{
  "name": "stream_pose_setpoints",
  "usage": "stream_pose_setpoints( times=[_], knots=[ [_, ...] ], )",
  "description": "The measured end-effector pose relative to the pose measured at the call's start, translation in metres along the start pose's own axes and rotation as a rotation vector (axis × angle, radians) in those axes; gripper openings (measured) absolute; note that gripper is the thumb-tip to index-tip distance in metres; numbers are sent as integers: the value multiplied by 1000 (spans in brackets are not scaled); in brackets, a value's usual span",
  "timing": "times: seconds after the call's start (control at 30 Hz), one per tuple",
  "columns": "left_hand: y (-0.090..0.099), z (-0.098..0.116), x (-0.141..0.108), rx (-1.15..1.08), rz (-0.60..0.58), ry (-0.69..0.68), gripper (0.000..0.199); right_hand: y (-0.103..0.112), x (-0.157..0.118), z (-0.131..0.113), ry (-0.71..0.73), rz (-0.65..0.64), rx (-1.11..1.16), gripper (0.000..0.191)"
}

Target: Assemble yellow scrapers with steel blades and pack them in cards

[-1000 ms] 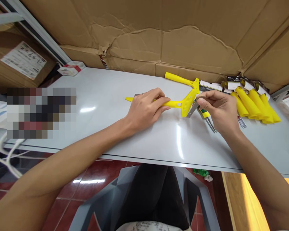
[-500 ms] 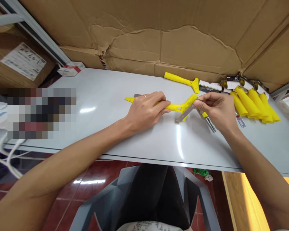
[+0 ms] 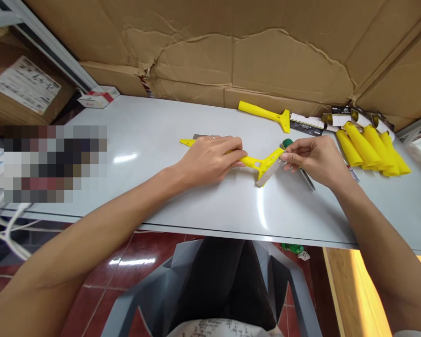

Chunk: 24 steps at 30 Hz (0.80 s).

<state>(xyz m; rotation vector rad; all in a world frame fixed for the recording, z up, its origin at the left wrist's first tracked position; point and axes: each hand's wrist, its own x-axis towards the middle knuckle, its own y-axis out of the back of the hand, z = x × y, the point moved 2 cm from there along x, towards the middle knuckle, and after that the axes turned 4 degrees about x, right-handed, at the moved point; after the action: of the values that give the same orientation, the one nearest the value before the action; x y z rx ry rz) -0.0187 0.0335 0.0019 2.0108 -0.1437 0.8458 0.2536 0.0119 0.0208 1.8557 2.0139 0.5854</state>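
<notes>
My left hand (image 3: 214,159) is wrapped round the handle of a yellow scraper (image 3: 263,164), whose wide head points right. A flat metal blade (image 3: 269,173) lies along the head's outer edge, its upper end pinched between the thumb and fingers of my right hand (image 3: 308,157). Beyond my left hand, a yellow pointed piece (image 3: 186,142) and a grey metal strip (image 3: 198,136) stick out, partly hidden. Under my right hand lies a tool with a green end (image 3: 287,142) and a dark metal shaft (image 3: 308,180).
Another yellow scraper (image 3: 263,111) lies at the back beside black-and-white packages (image 3: 307,124). Several yellow handles (image 3: 368,147) are grouped at the right. A small red-and-white box (image 3: 98,97) sits at the back left, near a cardboard box (image 3: 28,84). Cardboard (image 3: 252,56) lines the back.
The blade now lies closer against the scraper head, which has tilted slightly downward. My right hand has shifted a little down, and the green end beneath it has come into view.
</notes>
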Motion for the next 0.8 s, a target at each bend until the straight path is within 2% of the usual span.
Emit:
stream_pose_setpoints(
  times=[0.27,0.47,0.67,0.8],
  knots=[
    [-1,-3,-1,-17,-117,27,40,-8,3,7,54,30,62,40],
    [2,-5,-1,-73,-89,24,34,-7,3,5,73,37,82,31],
    [2,-3,0,-1,-109,-19,35,-7,0,1,29,41,49,31],
    [0,-3,-1,-12,-62,0,34,-6,-1,-1,17,28,96,32]
  ],
)
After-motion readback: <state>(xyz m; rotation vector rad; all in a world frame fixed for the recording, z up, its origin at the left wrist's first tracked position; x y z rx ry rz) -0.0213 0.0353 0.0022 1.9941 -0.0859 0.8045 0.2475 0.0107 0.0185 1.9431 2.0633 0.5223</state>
